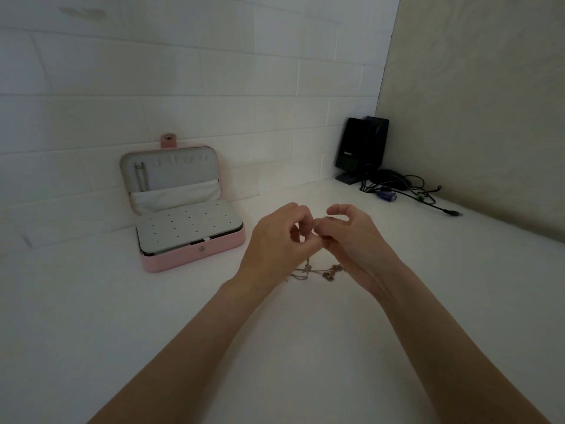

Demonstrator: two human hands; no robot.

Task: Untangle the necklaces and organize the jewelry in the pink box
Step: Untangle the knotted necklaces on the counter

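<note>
The pink box (195, 255) stands open at the left on the white table, its lid leaning on the tiled wall. One chain (141, 175) hangs inside the lid, above a white pocket. A grey perforated panel covers the base. To the right of the box, my left hand (275, 240) and my right hand (348, 240) meet fingertip to fingertip above the table. Both pinch a thin tangle of necklaces (318, 272) whose loops and small charms dangle down onto the table between my wrists.
A black speaker (362, 148) stands in the far right corner, with black cables (406, 186) and a blue plug (386, 195) trailing across the table beside the beige side wall. The white tiled wall runs right behind the box.
</note>
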